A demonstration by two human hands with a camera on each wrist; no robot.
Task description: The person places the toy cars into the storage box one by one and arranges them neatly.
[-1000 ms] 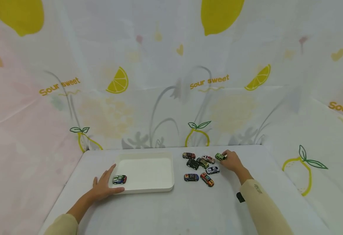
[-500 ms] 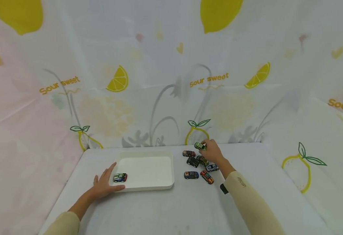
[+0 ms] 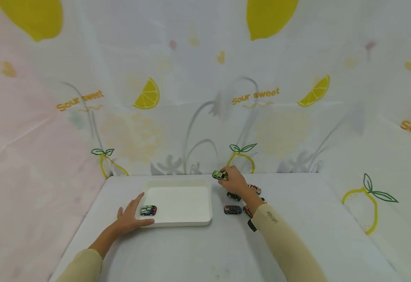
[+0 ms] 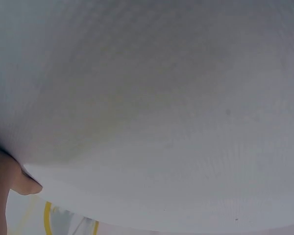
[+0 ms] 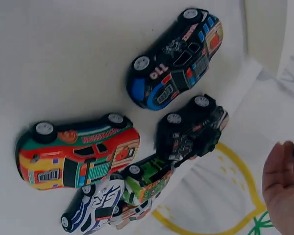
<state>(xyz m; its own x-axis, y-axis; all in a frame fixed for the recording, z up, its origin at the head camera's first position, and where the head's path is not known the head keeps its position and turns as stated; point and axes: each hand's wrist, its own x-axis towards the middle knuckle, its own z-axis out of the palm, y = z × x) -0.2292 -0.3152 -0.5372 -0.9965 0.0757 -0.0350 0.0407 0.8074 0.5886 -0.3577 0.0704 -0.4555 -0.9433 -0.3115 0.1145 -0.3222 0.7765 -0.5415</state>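
My right hand (image 3: 236, 182) pinches a green toy car (image 3: 219, 175) in the air, just right of a white tray (image 3: 177, 224). In the right wrist view, part of that hand (image 5: 286, 188) shows at the right edge, with only a dark bit of the car visible. My left hand (image 3: 128, 220) rests against the tray's left end, fingers spread along its side and thumb at the front rim. Inside the tray, near its left end, sits a green, white and blue toy car (image 3: 148, 210).
On the table right of the tray lie a blue-black car (image 5: 174, 63), a red and yellow car (image 5: 81, 154), a black car (image 5: 191, 129), a white and blue car (image 5: 95, 205) and a green-orange car (image 5: 147, 181). A lemon-printed cloth (image 3: 198, 78) hangs behind.
My right hand has lifted the green car and carried it left over the other cars toward the tray. My left hand stays at the tray's left end; the head view has shifted slightly.
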